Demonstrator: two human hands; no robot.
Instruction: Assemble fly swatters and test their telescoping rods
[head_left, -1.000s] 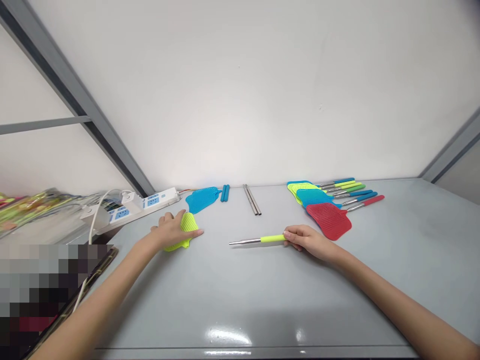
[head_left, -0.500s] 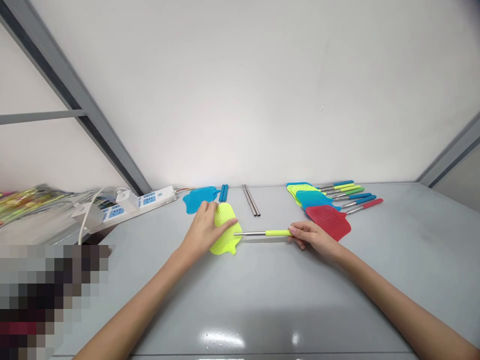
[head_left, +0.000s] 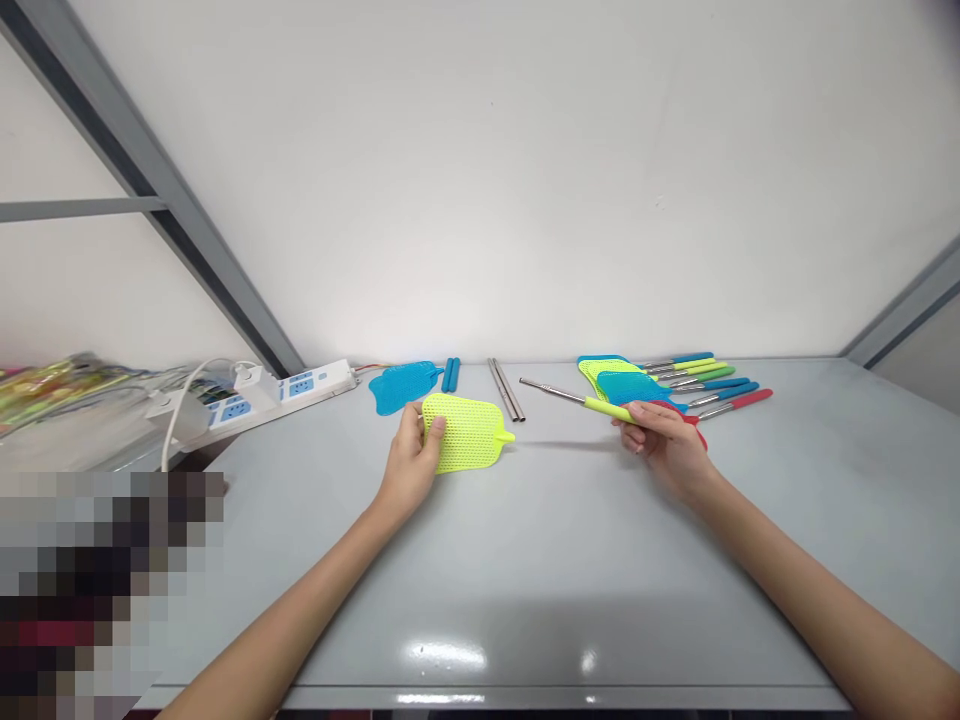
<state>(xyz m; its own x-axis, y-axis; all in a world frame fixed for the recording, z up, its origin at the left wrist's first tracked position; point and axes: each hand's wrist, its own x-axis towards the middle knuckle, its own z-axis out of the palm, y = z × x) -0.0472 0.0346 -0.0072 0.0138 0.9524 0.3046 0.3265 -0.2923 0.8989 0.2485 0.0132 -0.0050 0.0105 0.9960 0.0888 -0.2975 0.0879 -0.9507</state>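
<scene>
A yellow fly swatter head (head_left: 472, 436) is gripped along its left edge by my left hand (head_left: 412, 450), thumb over the mesh. Its short neck points right. My right hand (head_left: 664, 445) is closed on the yellow-green grip of a telescopic handle (head_left: 559, 391), whose metal rod slants up to the left above the table. The rod tip and the neck are apart. Behind my left hand lie blue swatter heads (head_left: 405, 387) and two blue grips (head_left: 451, 375). Two metal rods (head_left: 507, 390) rest farther right.
Fly swatters with blue, green and red handles (head_left: 739, 402) lie at the back right; my right hand partly hides the red one. A white power strip (head_left: 315, 385) with plugs and a cable sits at the back left, near plastic-wrapped items (head_left: 64, 400). A wall closes the far side.
My left hand has turned the yellow swatter head so its neck faces right. My right hand has moved right and tilted the handle, its rod tip now raised and away from the head.
</scene>
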